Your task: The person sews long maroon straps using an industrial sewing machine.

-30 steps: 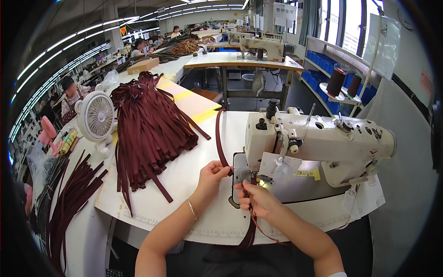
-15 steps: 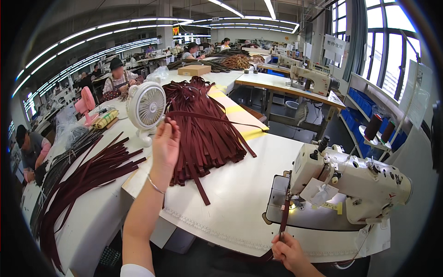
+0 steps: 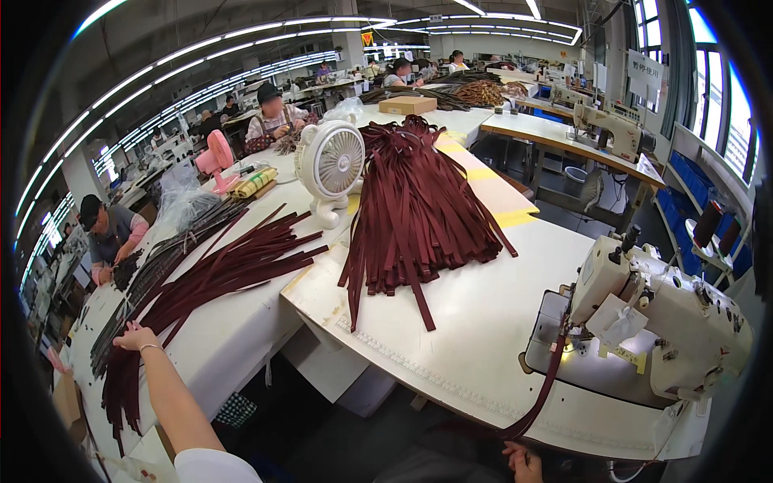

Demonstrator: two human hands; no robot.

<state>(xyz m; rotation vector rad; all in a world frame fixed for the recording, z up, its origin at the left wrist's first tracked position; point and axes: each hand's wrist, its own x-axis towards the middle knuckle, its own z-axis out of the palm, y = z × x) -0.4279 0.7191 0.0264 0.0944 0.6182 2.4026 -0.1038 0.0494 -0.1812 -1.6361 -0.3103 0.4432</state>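
At the far left, my left hand (image 3: 137,336) reaches onto a loose bundle of dark maroon straps (image 3: 229,262), its fingers slightly apart at the bundle's outer edge. By the lower edge, my right hand (image 3: 523,464) is partly cut off. Its fingers are curled, with something small and dark between them that I cannot make out. Just above that hand, a maroon strap (image 3: 547,385) runs from under the head of a white sewing machine (image 3: 656,302) and curves down over the table's front edge. A large heap of maroon straps (image 3: 427,213) lies mid-table.
A white fan (image 3: 332,161) stands left of the heap, a pink fan (image 3: 216,157) farther left. Behind are a cardboard box (image 3: 407,105) and a second sewing machine (image 3: 616,133). Thread spools (image 3: 707,225) stand at right. Two other people (image 3: 274,117) work at left; more sit farther back.
The view has turned left. My left hand has gone from a strap by the white fan to the left bundle. My right hand no longer grips the strap at the machine and sits lower.
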